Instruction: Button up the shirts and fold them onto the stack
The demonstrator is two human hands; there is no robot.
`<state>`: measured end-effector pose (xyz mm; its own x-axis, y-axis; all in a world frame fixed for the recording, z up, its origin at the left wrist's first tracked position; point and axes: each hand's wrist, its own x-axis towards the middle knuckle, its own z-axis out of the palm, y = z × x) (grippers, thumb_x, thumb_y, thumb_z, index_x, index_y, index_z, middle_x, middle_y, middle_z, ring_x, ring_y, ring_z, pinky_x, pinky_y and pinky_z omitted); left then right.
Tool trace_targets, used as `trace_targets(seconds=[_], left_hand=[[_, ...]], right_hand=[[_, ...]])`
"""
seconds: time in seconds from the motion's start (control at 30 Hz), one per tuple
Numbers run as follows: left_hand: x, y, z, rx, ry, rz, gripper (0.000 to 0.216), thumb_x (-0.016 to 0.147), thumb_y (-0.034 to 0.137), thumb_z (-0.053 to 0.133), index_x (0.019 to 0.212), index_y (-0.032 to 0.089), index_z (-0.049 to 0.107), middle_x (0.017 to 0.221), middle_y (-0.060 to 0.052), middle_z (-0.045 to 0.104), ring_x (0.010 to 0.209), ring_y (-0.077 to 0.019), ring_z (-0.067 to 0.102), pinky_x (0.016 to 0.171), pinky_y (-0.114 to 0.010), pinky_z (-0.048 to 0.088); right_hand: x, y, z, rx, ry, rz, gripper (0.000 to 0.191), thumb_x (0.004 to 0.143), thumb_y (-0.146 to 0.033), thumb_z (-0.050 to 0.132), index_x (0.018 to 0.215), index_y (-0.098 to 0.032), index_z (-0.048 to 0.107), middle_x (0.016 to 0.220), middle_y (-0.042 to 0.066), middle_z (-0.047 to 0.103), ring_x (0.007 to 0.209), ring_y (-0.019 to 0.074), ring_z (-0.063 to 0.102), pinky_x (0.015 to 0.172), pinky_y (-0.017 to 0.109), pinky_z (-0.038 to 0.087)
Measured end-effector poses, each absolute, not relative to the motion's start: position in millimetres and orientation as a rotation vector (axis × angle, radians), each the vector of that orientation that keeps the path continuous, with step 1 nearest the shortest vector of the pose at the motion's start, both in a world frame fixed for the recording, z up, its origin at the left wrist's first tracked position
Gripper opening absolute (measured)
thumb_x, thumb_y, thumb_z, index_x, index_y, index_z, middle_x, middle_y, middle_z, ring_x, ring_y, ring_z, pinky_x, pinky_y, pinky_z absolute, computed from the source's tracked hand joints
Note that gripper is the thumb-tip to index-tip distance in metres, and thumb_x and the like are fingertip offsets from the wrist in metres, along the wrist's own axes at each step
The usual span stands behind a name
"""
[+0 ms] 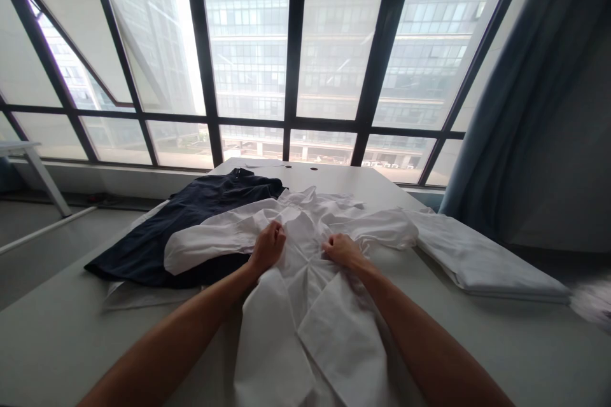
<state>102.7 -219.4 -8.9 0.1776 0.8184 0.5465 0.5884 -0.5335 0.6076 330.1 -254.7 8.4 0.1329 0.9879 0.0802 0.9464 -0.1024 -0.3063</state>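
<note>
A white long-sleeved cotton shirt [305, 286] lies spread on a pale rectangular table [62, 343], its long axis running near to far. Its crumpled upper end points to the far side, though the collar is hard to make out among the folds. Two broad flaps of its lower part lie toward the person, and the sleeves reach out left and right. The left hand [267, 248] is curled nearly closed, bunching cloth at the middle of the shirt. The right hand [341, 251], just beside it, has its fingers bent down and gathers the cloth too. Left of the shirt, partly beneath its sleeve, lies a dark navy garment [181, 229]. To the right sits a flat folded stack of white fabric [482, 261]. A tall gridded window [296, 51] stands beyond the table, with a blue-grey curtain [496, 108] at right.
</note>
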Motion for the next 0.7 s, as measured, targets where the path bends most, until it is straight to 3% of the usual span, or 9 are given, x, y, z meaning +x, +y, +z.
trace_targets(seconds=[0.17,0.27,0.37,0.47,0.53,0.63,0.7], left_hand=[[86.7,-215.7,5.1,2.269,1.384,1.268,0.016,0.082,0.021,0.04,0.074,0.02,0.053,0.067,0.001,0.057,0.065,-0.0144,0.053,0.066,-0.025,0.043],[73.8,-208.4,17.2,2.421,1.444,1.102,0.025,0.088,0.025,0.037,0.08,0.02,0.06,0.08,-0.005,0.066,0.08,-0.019,0.061,0.076,-0.029,0.046],[45.7,-193.4,27.8,2.514,1.834,0.931,0.028,0.09,0.035,0.045,0.097,0.017,0.065,0.106,-0.013,0.068,0.107,-0.0287,0.059,0.094,-0.039,0.042],[10.6,-177.5,30.0,2.414,2.201,0.56,0.053,0.082,0.05,0.058,0.118,0.012,0.061,0.123,-0.022,0.061,0.117,-0.038,0.054,0.098,-0.049,0.038],[-5.1,-170.5,26.9,2.307,2.232,0.318,0.064,0.08,0.058,0.058,0.124,0.012,0.057,0.126,-0.023,0.06,0.118,-0.0389,0.054,0.096,-0.048,0.04],[-9.2,-167.0,20.7,2.315,2.086,0.204,0.05,0.085,0.052,0.054,0.119,0.016,0.06,0.126,-0.021,0.062,0.118,-0.0356,0.057,0.092,-0.044,0.042],[-3.2,-167.9,17.7,2.357,2.001,0.222,0.038,0.088,0.043,0.051,0.112,0.015,0.063,0.124,-0.02,0.064,0.114,-0.0333,0.06,0.089,-0.042,0.044]], right_hand=[[353.7,-257.1,22.4,-2.305,-1.795,0.368,0.023,0.081,-0.029,0.056,0.074,-0.014,0.073,0.077,0.014,0.072,0.073,0.023,0.067,0.066,0.029,0.046],[366.0,-259.5,27.2,-2.259,-1.768,0.315,0.025,0.083,-0.034,0.056,0.078,-0.015,0.073,0.077,0.012,0.072,0.075,0.023,0.068,0.068,0.029,0.046],[391.3,-259.7,25.9,-2.217,-1.602,-0.041,0.03,0.087,-0.034,0.052,0.1,-0.016,0.072,0.106,0.016,0.07,0.093,0.0252,0.068,0.079,0.031,0.047],[428.1,-258.7,17.1,-2.281,-1.45,-0.199,0.047,0.087,-0.033,0.052,0.13,-0.015,0.059,0.145,0.02,0.045,0.11,0.0289,0.063,0.09,0.035,0.045],[451.3,-258.3,9.5,-2.391,-1.374,-0.116,0.066,0.085,-0.039,0.056,0.144,-0.011,0.044,0.153,0.025,0.032,0.12,0.0341,0.056,0.093,0.039,0.045],[472.8,-257.8,1.9,-2.473,-1.345,0.016,0.091,0.08,-0.051,0.063,0.15,-0.003,0.031,0.143,0.031,0.043,0.127,0.0382,0.05,0.094,0.042,0.045],[476.5,-256.7,1.1,-2.474,-1.367,0.062,0.093,0.078,-0.052,0.066,0.149,-0.003,0.032,0.134,0.032,0.052,0.123,0.0382,0.053,0.092,0.043,0.045]])
